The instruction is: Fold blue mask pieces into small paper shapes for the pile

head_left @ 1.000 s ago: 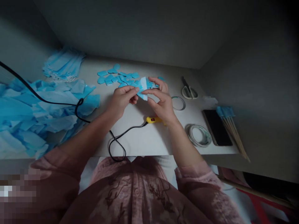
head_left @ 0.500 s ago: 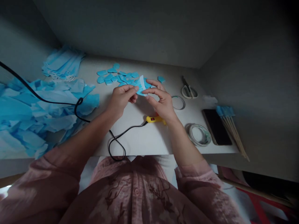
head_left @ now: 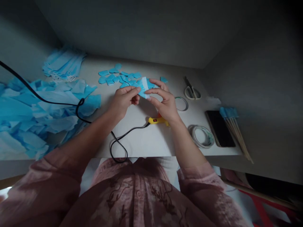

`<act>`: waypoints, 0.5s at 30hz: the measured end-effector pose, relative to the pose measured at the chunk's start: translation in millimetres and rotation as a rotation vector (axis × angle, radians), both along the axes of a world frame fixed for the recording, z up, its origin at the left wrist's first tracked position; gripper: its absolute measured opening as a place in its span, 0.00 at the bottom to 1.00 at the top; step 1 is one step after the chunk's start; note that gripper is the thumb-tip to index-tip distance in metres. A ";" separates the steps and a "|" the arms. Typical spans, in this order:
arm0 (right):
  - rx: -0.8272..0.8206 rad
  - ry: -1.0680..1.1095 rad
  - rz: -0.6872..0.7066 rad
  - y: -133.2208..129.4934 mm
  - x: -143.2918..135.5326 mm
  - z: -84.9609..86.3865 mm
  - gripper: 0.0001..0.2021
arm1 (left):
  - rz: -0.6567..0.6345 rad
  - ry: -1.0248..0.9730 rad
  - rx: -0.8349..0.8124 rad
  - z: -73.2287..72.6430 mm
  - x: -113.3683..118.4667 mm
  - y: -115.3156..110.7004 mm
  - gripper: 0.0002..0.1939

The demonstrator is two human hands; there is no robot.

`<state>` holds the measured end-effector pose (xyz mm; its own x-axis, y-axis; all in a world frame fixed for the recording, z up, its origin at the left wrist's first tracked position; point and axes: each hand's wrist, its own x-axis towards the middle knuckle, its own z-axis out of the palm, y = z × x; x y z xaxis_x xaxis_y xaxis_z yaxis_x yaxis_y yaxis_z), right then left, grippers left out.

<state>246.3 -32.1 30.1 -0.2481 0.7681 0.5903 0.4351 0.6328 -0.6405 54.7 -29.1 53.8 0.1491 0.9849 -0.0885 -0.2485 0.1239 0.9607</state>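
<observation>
A small blue and white piece of mask fabric (head_left: 144, 85) is held up between my two hands over the table. My left hand (head_left: 125, 100) pinches its left side between thumb and forefinger. On the lower right edge, my right hand (head_left: 164, 100) grips it with thumb and fingertips, the other fingers curved above. Several cut blue pieces (head_left: 110, 77) lie on the table just behind the hands. Under my right wrist rests a yellow glue gun (head_left: 154, 120), partly hidden, with a black cord (head_left: 132, 130) running left.
Blue and white fabric scraps (head_left: 35, 116) heap on the left, with stacked face masks (head_left: 65, 64) behind. At right are scissors (head_left: 193, 91), a thin ring (head_left: 181, 104), a tape roll (head_left: 202, 136), a phone (head_left: 219, 127) and sticks with blue heads (head_left: 236, 132) overhanging the front edge.
The white strip on the held fabric has turned to face me more broadly. Both hands keep nearly the same position and grip.
</observation>
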 end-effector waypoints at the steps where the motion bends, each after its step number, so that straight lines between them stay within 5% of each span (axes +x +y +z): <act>1: -0.002 0.017 0.007 0.3 -0.2 -0.2 0.14 | 0.003 0.003 -0.001 -0.2 0.1 0.1 0.11; 15: -0.333 0.410 0.012 0.5 -11.2 -3.7 0.22 | 0.023 0.088 0.054 -0.9 1.8 -2.1 0.10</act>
<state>235.1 -31.6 26.4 -0.0582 0.9292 0.3650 0.1001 0.3692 -0.9239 56.4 -31.2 52.9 0.1200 0.9917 -0.0465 -0.1647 0.0661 0.9841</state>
